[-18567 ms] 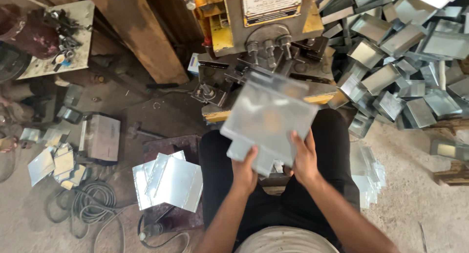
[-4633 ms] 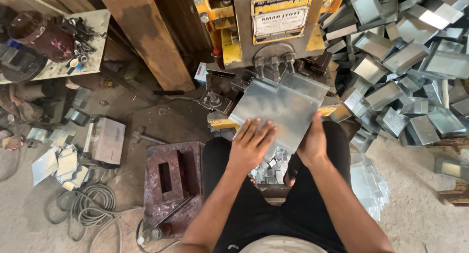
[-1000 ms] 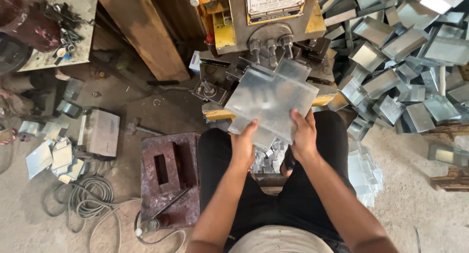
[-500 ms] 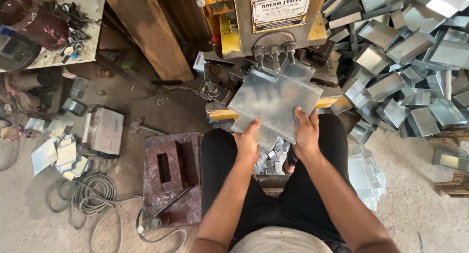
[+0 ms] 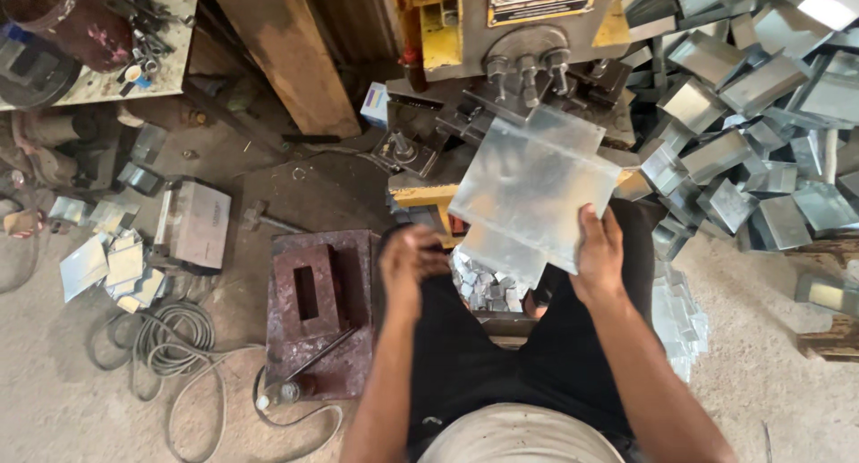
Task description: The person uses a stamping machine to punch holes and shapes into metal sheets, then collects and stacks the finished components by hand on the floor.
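Observation:
A flat grey sheet-metal blank with notched corners is held tilted in front of the yellow and grey press machine. My right hand grips the blank by its lower right edge. My left hand is off the blank, blurred, over my left thigh with the fingers curled and nothing in it. Small metal offcuts lie between my legs below the blank.
A heap of folded metal boxes fills the right side. A rusty red die block lies on the floor left of my leg, with a grey cable, a small grey box and metal scraps further left. A wooden post stands behind.
My left hand has let go of the blank's lower left edge and pulled back to the left. My right hand alone holds the blank now, and the blank has shifted slightly right.

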